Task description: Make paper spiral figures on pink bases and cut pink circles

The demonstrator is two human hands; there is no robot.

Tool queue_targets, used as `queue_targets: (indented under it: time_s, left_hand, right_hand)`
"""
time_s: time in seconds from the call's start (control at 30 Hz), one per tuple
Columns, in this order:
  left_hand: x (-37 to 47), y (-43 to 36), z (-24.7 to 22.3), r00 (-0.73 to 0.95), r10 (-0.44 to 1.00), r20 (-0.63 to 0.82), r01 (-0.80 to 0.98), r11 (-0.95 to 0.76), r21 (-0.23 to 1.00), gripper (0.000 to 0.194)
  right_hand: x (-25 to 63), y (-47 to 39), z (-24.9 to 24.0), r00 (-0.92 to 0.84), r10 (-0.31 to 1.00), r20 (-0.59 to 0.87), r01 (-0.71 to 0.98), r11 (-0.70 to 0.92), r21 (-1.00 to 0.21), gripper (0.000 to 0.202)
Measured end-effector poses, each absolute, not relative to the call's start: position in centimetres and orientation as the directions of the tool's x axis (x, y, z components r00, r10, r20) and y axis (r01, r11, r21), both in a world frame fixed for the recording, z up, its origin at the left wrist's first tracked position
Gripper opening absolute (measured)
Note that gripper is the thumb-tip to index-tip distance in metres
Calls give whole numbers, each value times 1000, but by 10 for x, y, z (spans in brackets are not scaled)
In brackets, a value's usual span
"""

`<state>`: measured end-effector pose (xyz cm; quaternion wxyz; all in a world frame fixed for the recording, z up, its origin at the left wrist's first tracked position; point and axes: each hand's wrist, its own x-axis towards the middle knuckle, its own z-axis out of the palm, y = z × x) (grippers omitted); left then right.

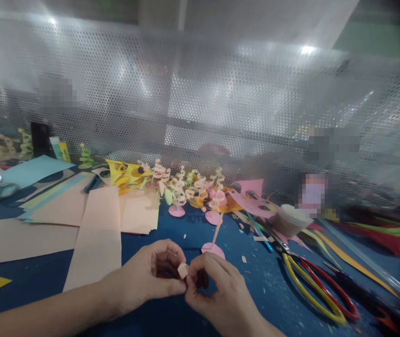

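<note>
Surface: blue table (157, 234), full of paper scraps, with a perforated screen (200, 93) behind it.
Left hand: left hand (150, 276) is curled, thumb and forefinger pinching a small pale piece (182, 270).
Right hand: right hand (217, 292) meets it from the other side, fingertips pressed on the same piece.
Piece: held between both hands, a little above the table, just in front of a pink disc with a stick (214, 245).
Doing it well: probably the fingers should press lightly and evenly, because such a small piece bends or slips easily; the blur hides its exact shape.
Containers: one small cup (289, 219) stands at the right; what is inside cannot be seen.
Nearby: peach sheets (101, 229) at the left, paper figures (185, 187) behind, scissors (312, 285) at the right.
</note>
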<state>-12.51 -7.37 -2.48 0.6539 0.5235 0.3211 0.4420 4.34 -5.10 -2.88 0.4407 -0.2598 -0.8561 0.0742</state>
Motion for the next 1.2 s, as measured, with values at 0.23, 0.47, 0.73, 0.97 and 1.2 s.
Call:
queue_targets:
  time_s: [0.23,0.47,0.73,0.97,1.2]
  left_hand:
    - [-130,-67,-28,225,973,42,-143,-9,990,19]
    - [-128,-67,-26,225,974,17,-185,25,982,21]
    - [-129,-68,-28,260,965,25,-181,23,983,18]
    - [-128,-73,-25,258,966,-3,-111,33,993,15]
    - [-126,-78,-20,320,947,-28,-54,47,997,11]
  right_hand:
    - [44,-48,-26,-461,630,625,312,774,-550,12]
    - [46,-46,-25,-410,709,574,354,704,-616,11]
    - [45,-46,-22,-431,671,603,351,740,-573,13]
    - [43,-50,-24,-443,581,683,364,813,-455,15]
    - [42,-51,-26,-449,573,685,378,817,-435,15]
